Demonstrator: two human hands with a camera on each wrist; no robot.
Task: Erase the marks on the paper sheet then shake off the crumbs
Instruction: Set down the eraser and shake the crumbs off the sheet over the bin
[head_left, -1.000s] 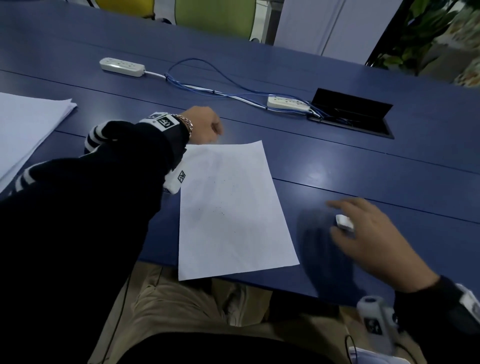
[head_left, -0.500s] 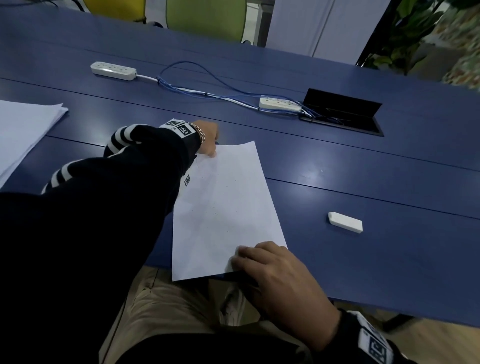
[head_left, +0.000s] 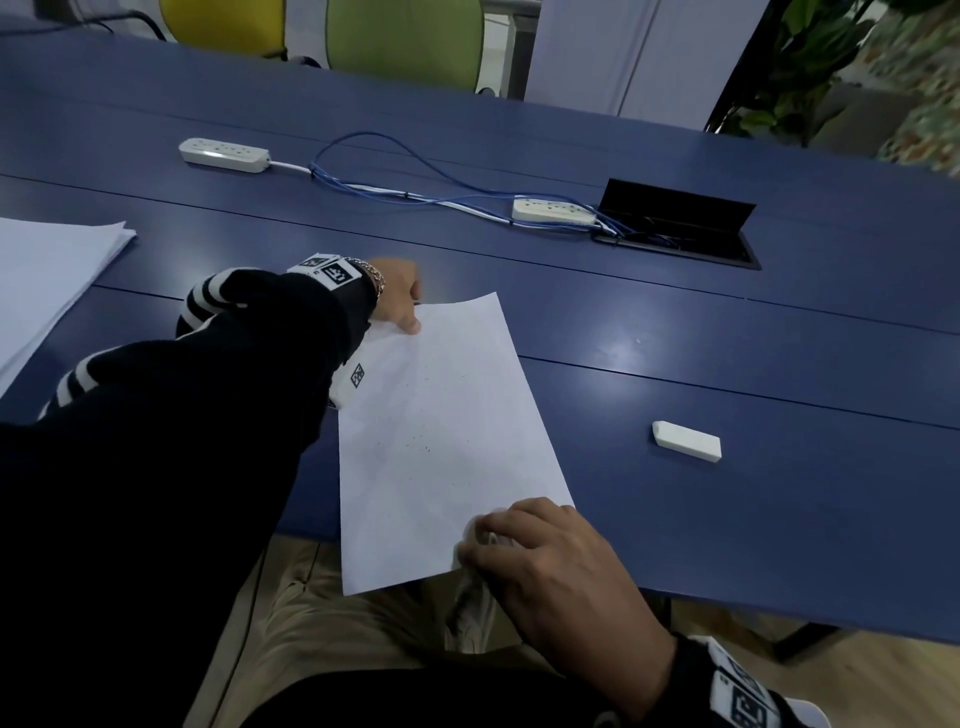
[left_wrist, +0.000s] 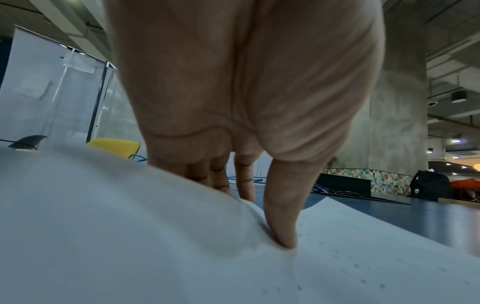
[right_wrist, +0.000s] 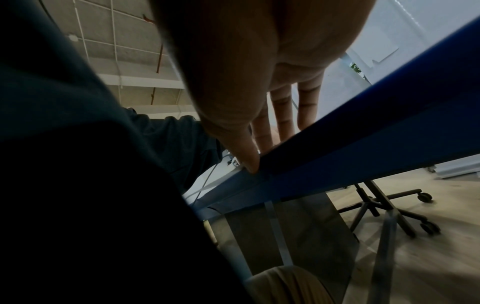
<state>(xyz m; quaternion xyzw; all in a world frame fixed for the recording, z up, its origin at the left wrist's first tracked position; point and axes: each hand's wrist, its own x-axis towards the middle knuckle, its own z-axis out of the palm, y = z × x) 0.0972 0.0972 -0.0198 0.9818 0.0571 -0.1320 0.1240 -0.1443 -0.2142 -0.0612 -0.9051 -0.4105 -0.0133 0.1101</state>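
Head | left hand (head_left: 397, 293) pinches paper sheet (head_left: 436, 441) | right hand (head_left: 550, 566) grips its corner

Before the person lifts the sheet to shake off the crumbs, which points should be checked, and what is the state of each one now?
1. Left hand grips the far corner of the paper sheet, thumb on top, fingers beneath: ok.
2. Right hand grips the near corner at the table edge: ok, though the corner is crumpled.
3. Eraser lies off the sheet, to its right: ok.
4. Crumbs remain on the sheet as dark specks: ok, shaking is needed.
5. Marks fully erased: cannot tell, faint traces are hard to judge.
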